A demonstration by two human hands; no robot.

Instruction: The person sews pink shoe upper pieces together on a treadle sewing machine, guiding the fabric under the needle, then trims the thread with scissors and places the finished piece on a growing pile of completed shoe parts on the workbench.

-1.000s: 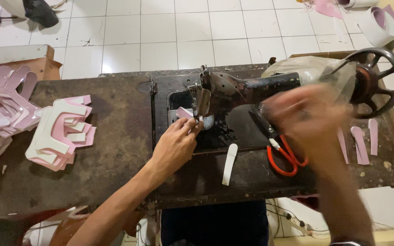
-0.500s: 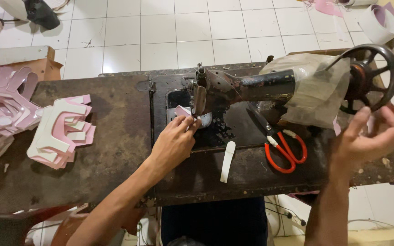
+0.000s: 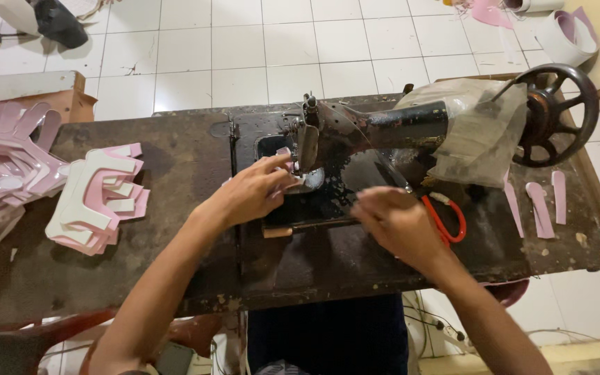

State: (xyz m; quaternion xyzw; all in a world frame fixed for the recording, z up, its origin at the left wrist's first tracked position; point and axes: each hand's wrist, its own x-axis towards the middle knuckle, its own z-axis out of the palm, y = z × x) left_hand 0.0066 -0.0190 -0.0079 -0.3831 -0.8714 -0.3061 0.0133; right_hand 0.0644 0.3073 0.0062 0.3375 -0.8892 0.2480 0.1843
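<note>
Pink piece (image 3: 287,154) under left hand (image 3: 251,191)

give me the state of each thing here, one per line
left hand: pressing a small pink piece by the needle
right hand: resting on the machine bed, fingers curled
sewing machine: upright, partly plastic-wrapped
scissors: lying flat, partly hidden
pink cut-outs: stacked

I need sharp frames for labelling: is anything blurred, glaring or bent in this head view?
Head view: the right hand is slightly motion-smeared, the left hand sharper; light is even and soft, with mild sheen on the floor tiles and the plastic cover; the table edge bows from wide-lens distortion.
</note>
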